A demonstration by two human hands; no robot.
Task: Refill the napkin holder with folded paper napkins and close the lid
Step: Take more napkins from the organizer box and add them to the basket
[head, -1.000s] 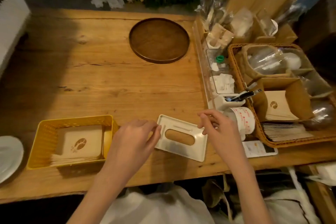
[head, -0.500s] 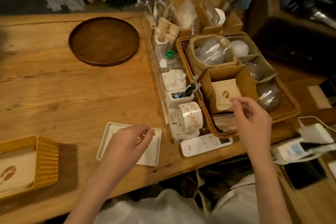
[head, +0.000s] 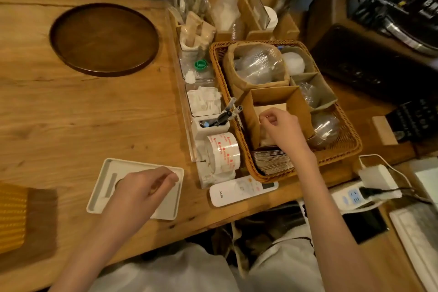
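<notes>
So the white lid (head: 102, 187) of the napkin holder is lying flat on the worktop, close to the front edge, with its underside facing up. The left hand (head: 142, 188) sits right over it, fingers (head: 169, 176) loosely curled and their tips by the lid's right rim. Honestly can't tell if it's gripping that rim or just resting there.

The right hand (head: 283, 129) is down inside the cardboard box (head: 297, 102) that stands in the wicker basket (head: 344, 157) at the worktop's right end. The folded napkins (head: 272, 107) stand in that box, tan ones. Thumb and forefinger are drawn together right at their top edge, the other fingers curled under. Looks like a pinch, but the hand hides whether it really has hold of any.

Other stuff: a stack of brownish paper (head: 272, 161) sits in the basket's front corner, just below the box. Left of the basket there's a tape roll (head: 222, 152) and a white pen cup (head: 211, 129), and a white remote (head: 241, 189) lies by the front edge. A round wooden tray (head: 104, 39) sits toward the far edge, and a yellow basket (head: 11, 217) pokes in at the left edge of the view.
</notes>
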